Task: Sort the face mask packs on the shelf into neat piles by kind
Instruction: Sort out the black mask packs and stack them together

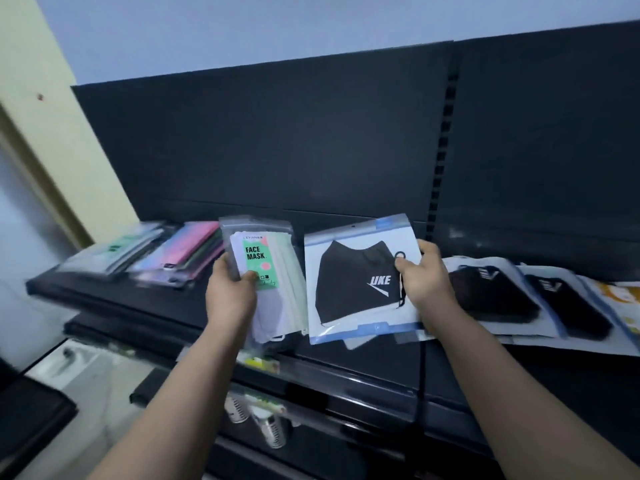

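Observation:
My left hand (pixel 231 295) grips a clear pack with a green "FACE MASK" label (pixel 268 271), held upright above the shelf's front edge. My right hand (pixel 426 283) holds a pack with a black mask marked "UKE" (pixel 356 282) by its right side, tilted up over the dark shelf (pixel 381 358). Two more black mask packs (pixel 495 299) lie overlapping on the shelf to the right. At the far left sit a pile of green-labelled packs (pixel 114 252) and a pile of pink and coloured packs (pixel 188 251).
An orange and white pack (pixel 623 299) pokes in at the right edge. The shelf's dark back panel (pixel 277 140) rises behind the packs. Lower shelves (pixel 311 420) hold small cans below my arms. A pale wall stands to the left.

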`<state>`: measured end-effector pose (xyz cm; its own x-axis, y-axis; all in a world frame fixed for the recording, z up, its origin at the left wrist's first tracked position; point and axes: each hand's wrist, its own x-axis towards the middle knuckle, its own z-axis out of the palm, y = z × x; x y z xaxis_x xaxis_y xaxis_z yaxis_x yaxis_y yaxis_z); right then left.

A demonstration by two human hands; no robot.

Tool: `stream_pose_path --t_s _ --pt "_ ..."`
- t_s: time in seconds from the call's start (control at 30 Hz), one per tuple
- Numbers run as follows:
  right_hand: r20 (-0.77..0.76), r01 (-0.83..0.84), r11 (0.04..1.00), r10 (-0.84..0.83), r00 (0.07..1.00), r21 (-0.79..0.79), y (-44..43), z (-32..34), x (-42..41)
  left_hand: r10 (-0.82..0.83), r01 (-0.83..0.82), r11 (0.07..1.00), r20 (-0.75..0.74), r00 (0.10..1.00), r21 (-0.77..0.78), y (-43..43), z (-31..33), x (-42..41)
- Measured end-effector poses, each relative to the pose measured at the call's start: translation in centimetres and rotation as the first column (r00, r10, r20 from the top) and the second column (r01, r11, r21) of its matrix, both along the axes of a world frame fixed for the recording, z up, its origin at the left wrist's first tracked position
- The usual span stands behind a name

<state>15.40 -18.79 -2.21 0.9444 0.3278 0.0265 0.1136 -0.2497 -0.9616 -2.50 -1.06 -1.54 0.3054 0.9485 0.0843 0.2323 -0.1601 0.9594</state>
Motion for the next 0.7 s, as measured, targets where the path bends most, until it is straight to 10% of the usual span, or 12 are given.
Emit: stream_pose_path --t_s 0.7 --pt "0.101 0.012 0.962 0.016 0.995 -0.272 21.5 -3.1 -10.0 0.023 -0.021 0.991 0.009 1.0 -0.13 18.2 -0.4 -14.9"
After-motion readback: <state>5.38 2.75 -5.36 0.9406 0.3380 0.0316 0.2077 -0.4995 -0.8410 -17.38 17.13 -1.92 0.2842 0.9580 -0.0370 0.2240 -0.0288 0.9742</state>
